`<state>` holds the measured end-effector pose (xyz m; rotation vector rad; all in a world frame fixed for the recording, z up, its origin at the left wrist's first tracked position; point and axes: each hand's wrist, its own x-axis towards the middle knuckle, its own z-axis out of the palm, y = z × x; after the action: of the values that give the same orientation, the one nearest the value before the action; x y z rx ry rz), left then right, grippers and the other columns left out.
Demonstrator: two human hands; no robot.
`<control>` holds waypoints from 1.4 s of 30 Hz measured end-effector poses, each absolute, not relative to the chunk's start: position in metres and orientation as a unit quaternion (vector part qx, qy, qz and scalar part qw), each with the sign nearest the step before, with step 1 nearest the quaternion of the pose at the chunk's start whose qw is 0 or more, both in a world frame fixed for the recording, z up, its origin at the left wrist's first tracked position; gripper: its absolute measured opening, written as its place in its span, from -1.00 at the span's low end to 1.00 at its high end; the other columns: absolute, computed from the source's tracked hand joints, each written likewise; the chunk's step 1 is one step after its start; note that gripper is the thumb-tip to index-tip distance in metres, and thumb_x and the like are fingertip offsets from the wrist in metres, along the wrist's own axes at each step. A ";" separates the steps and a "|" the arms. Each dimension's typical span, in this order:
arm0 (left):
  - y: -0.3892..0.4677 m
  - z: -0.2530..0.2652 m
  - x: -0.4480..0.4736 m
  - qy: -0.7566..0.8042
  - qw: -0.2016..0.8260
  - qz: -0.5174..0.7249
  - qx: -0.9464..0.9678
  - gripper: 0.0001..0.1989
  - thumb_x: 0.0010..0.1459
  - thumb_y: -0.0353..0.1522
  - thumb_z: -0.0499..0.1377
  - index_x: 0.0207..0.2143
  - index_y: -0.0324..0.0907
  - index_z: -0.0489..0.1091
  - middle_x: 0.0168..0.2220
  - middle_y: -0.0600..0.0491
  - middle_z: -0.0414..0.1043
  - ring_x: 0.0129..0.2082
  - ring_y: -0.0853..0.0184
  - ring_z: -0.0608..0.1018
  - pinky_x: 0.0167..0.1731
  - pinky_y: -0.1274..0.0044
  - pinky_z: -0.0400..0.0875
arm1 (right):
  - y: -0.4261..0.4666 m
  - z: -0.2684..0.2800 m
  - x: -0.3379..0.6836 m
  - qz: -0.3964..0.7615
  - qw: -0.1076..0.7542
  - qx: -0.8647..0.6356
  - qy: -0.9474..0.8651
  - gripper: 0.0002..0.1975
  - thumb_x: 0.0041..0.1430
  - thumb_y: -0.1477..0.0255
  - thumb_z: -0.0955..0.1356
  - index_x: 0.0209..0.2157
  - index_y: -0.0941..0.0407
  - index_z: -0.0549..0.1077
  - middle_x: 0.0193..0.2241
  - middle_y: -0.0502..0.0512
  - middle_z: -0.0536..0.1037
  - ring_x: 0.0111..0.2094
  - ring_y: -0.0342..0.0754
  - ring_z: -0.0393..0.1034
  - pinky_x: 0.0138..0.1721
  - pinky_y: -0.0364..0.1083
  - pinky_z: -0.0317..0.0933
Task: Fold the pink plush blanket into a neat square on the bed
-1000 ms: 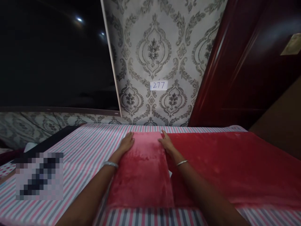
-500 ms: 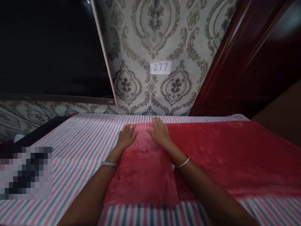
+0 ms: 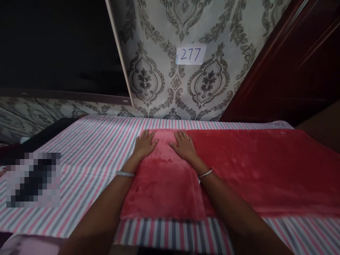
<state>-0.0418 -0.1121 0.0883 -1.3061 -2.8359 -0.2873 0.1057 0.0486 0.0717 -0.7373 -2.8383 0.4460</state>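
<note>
A plush red blanket (image 3: pixel 260 170) lies spread over the right part of a striped sheet (image 3: pixel 87 152). Its left end is doubled over into a lighter-looking folded panel (image 3: pixel 164 187). My left hand (image 3: pixel 145 144) rests flat near the far left corner of that panel, fingers slightly apart. On the panel's far right side lies my right hand (image 3: pixel 184 145), palm down with the fingers stretched out. Neither hand grips anything. Both forearms cross the near part of the cloth and hide some of it.
A large dark screen (image 3: pixel 58 49) fills the upper left. A paper label reading 277 (image 3: pixel 191 55) is stuck on the patterned wall (image 3: pixel 148 81). Dark red glossy wood (image 3: pixel 287 71) stands at the right. A pixelated patch (image 3: pixel 34 180) covers something on the left.
The view has tilted down, so more of the near edge shows. My right hand has drawn slightly back from the far striped strip onto the folded panel; my left hand stays flat.
</note>
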 end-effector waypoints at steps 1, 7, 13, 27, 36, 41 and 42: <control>-0.112 0.088 -0.042 -0.905 0.001 -0.091 -0.416 -0.40 0.41 -0.12 -0.11 0.41 -0.14 0.07 0.46 -0.16 -0.07 0.45 0.04 0.01 0.30 0.09 0.08 | 0.048 0.073 0.106 0.148 0.084 -0.249 -0.953 -0.26 0.40 0.06 0.16 0.42 0.22 0.06 0.46 0.29 -0.11 0.46 0.18 -0.35 0.37 0.25 -0.28; -0.112 0.093 -0.040 -0.906 -0.002 -0.080 -0.416 -0.40 0.41 -0.14 -0.11 0.40 -0.18 0.07 0.46 -0.18 -0.06 0.45 0.05 0.02 0.30 0.11 0.09 | 0.047 0.076 0.107 0.138 0.069 -0.253 -0.955 -0.28 0.42 0.07 0.12 0.43 0.21 0.03 0.46 0.27 -0.12 0.47 0.15 -0.35 0.37 0.24 -0.27; -0.112 0.093 -0.039 -0.911 0.000 -0.067 -0.408 -0.40 0.41 -0.13 -0.11 0.41 -0.15 0.06 0.45 -0.15 -0.03 0.45 0.09 0.04 0.32 0.12 0.09 | 0.047 0.077 0.107 0.126 0.051 -0.255 -0.957 -0.25 0.42 0.02 0.07 0.44 0.20 0.00 0.47 0.25 -0.15 0.47 0.14 -0.39 0.37 0.22 -0.25; -0.113 0.093 -0.039 -0.916 0.000 -0.067 -0.396 -0.39 0.41 -0.15 -0.09 0.41 -0.22 0.05 0.45 -0.18 -0.03 0.45 0.10 0.03 0.34 0.16 0.06 | 0.042 0.081 0.107 0.131 0.063 -0.258 -0.955 -0.28 0.42 0.07 0.10 0.42 0.21 0.05 0.46 0.27 -0.09 0.47 0.15 -0.33 0.37 0.21 -0.23; -0.115 0.088 -0.046 -0.916 0.004 -0.084 -0.392 -0.38 0.40 -0.15 -0.08 0.40 -0.25 0.08 0.44 -0.19 -0.02 0.45 0.08 0.04 0.34 0.16 0.06 | 0.043 0.082 0.104 0.161 0.057 -0.262 -0.950 -0.27 0.41 0.07 0.12 0.43 0.20 0.03 0.47 0.25 -0.15 0.47 0.12 -0.36 0.39 0.19 -0.27; -0.114 0.086 -0.050 -0.910 0.002 -0.106 -0.400 -0.37 0.39 -0.11 -0.07 0.40 -0.19 0.09 0.45 -0.17 -0.04 0.45 0.08 0.05 0.33 0.13 0.09 | 0.048 0.090 0.104 0.180 0.039 -0.256 -0.949 -0.30 0.42 0.11 0.12 0.43 0.20 0.02 0.47 0.25 -0.16 0.47 0.09 -0.37 0.38 0.20 -0.26; -0.114 0.087 -0.052 -0.911 -0.005 -0.109 -0.398 -0.37 0.39 -0.11 -0.07 0.40 -0.17 0.08 0.45 -0.16 -0.05 0.45 0.09 0.04 0.33 0.13 0.08 | 0.049 0.095 0.105 0.186 0.029 -0.254 -0.949 -0.31 0.43 0.13 0.11 0.43 0.20 0.03 0.47 0.24 -0.15 0.47 0.08 -0.36 0.38 0.19 -0.24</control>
<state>-0.0515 -0.1138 0.0875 -1.2557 -2.8707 -0.3426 0.1055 0.0493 0.0951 -0.7841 -2.9267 0.5727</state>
